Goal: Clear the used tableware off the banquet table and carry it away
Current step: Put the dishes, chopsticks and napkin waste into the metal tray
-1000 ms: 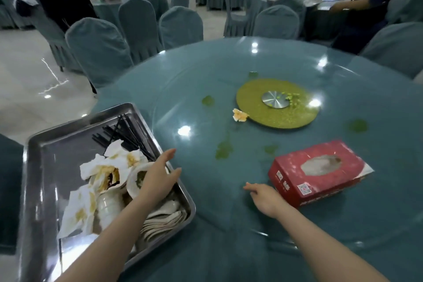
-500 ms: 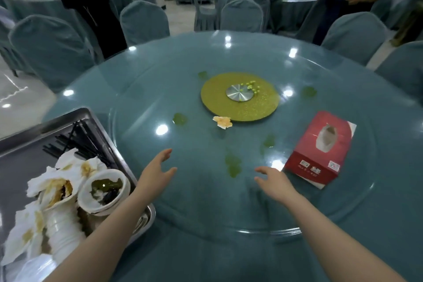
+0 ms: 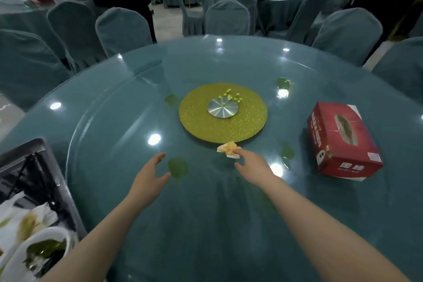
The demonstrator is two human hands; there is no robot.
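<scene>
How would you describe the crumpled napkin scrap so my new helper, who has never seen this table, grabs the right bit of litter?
Find the gold glitter disc at the middle of the round table. At its near edge lies the crumpled napkin scrap, right at the fingertips of the right hand. It is the only pale, orange-stained paper wad; the marks around it are flat green smears.

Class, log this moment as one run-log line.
right hand: open, fingertips at crumpled napkin | left hand: open, holds nothing | tray: table's near-left edge
</scene>
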